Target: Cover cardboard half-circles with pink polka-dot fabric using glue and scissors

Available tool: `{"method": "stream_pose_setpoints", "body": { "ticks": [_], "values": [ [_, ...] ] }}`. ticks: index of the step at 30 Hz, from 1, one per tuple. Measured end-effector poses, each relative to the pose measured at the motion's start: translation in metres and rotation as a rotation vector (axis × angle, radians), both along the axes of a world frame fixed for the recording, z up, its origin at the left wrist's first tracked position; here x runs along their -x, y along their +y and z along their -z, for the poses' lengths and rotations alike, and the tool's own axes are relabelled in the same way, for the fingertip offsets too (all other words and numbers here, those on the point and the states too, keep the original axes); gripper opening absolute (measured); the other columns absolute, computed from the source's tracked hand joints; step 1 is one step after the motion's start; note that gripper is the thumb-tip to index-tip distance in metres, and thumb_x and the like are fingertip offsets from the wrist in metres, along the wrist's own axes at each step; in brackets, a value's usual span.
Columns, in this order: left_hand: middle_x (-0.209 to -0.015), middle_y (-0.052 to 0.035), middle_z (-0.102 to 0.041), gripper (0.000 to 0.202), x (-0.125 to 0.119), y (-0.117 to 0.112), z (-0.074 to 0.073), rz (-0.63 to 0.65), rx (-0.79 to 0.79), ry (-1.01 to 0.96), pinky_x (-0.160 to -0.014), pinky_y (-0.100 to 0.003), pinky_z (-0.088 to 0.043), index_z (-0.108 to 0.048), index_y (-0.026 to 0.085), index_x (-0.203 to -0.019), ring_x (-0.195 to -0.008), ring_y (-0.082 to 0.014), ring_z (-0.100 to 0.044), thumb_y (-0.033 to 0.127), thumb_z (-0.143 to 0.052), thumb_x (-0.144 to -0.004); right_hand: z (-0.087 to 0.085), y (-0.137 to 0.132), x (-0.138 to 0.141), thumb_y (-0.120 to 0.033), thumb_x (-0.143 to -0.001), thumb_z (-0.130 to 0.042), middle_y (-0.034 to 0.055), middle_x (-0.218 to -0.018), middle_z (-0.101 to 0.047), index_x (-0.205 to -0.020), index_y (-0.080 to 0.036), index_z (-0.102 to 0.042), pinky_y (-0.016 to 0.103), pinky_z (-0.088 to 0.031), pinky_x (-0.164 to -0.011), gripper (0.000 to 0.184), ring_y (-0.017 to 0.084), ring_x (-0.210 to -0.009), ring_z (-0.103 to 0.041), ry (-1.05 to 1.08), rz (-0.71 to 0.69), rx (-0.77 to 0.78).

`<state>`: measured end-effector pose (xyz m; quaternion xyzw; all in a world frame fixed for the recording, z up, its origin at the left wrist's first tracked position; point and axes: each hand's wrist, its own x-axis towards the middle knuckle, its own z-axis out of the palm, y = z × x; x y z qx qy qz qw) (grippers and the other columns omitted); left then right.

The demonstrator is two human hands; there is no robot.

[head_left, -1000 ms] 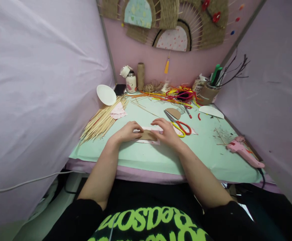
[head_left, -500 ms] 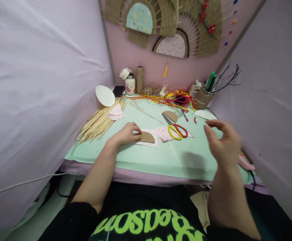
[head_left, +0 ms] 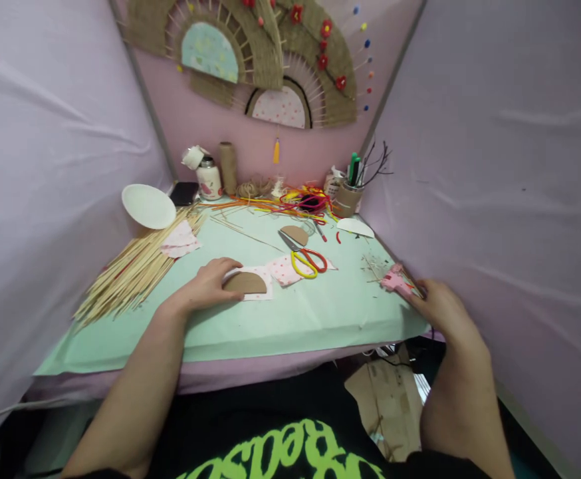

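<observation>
My left hand [head_left: 211,285] rests on the table around a brown cardboard half-circle [head_left: 251,283]. Its thumb lies along the lower edge and the fingers curl at the upper side. Under the cardboard is a piece of white fabric with pink dots [head_left: 269,293]. At the table's right edge my right hand [head_left: 443,307] closes on the rear of a pink hot glue gun [head_left: 395,279], whose nozzle end points left; some fingers are hidden. Scissors with one yellow and one red handle [head_left: 304,261] lie on another dotted fabric piece [head_left: 283,271], near a second cardboard half-circle [head_left: 295,234].
Thin bamboo sticks [head_left: 135,266] and a white bowl [head_left: 149,206] are at left. At the back stand a bottle [head_left: 209,179], a twine spool [head_left: 227,167], coloured pipe cleaners [head_left: 305,199] and a pen holder [head_left: 348,198]. A white half-circle [head_left: 355,228] lies at right. Fabric walls close both sides.
My right hand has come down from above the table to the glue gun at the right edge. My left hand has spread around the cardboard. The view has turned right.
</observation>
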<state>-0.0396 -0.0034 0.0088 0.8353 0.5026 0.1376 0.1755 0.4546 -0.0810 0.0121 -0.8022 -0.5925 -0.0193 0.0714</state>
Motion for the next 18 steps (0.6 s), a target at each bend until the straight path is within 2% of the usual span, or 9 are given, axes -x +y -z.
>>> {"method": "stream_pose_setpoints", "body": {
  "ticks": [3,6,9,14,18],
  "values": [
    [-0.134,-0.0116,-0.056,0.07,0.002,-0.003,0.005,0.004,-0.016,0.003,-0.105,-0.045,-0.036,-0.054,0.02,-0.129,-0.124,-0.0325,-0.049,0.056,-0.066,-0.071,0.006,0.01,0.004,-0.04,-0.083,-0.053,0.0215,-0.104,-0.07,-0.107,-0.01,-0.066,0.04,-0.048,-0.075,0.04,0.034,-0.093,-0.065,-0.045,-0.008,0.067],
    [-0.138,-0.0133,-0.054,0.073,0.004,-0.01,0.007,0.001,-0.008,-0.01,-0.107,-0.044,-0.035,-0.05,0.017,-0.135,-0.127,-0.0317,-0.048,0.056,-0.064,-0.075,0.014,0.02,0.006,-0.036,-0.086,-0.051,0.0225,-0.1,-0.07,-0.103,-0.009,-0.067,0.039,-0.046,-0.072,0.036,0.034,-0.09,-0.065,-0.091,-0.012,0.141],
    [-0.14,-0.0143,-0.053,0.071,0.005,-0.017,0.005,0.015,0.008,-0.028,-0.106,-0.042,-0.037,-0.048,0.015,-0.137,-0.125,-0.0303,-0.05,0.053,-0.062,-0.079,0.022,0.027,0.008,-0.034,-0.09,-0.046,0.0235,-0.097,-0.07,-0.099,-0.008,-0.068,0.037,-0.044,-0.07,0.036,0.033,-0.085,-0.065,-0.118,-0.011,0.152],
    [-0.143,-0.0122,-0.051,0.065,0.003,-0.026,0.004,0.003,0.012,-0.027,-0.11,-0.044,-0.033,-0.044,0.019,-0.141,-0.125,-0.0295,-0.051,0.048,-0.056,-0.085,0.024,0.026,0.013,-0.033,-0.091,-0.039,0.0255,-0.095,-0.07,-0.101,-0.004,-0.067,0.037,-0.042,-0.068,0.041,0.033,-0.084,-0.064,-0.083,-0.044,0.035],
    [-0.147,-0.012,-0.047,0.068,0.002,-0.03,0.008,0.01,0.042,-0.002,-0.115,-0.05,-0.023,-0.036,0.02,-0.146,-0.133,-0.0304,-0.044,0.046,-0.055,-0.086,0.014,0.021,0.022,-0.039,-0.084,-0.049,0.0228,-0.09,-0.071,-0.105,-0.006,-0.07,0.037,-0.044,-0.062,0.044,0.032,-0.076,-0.064,0.159,-0.052,-0.162]
  ]
}}
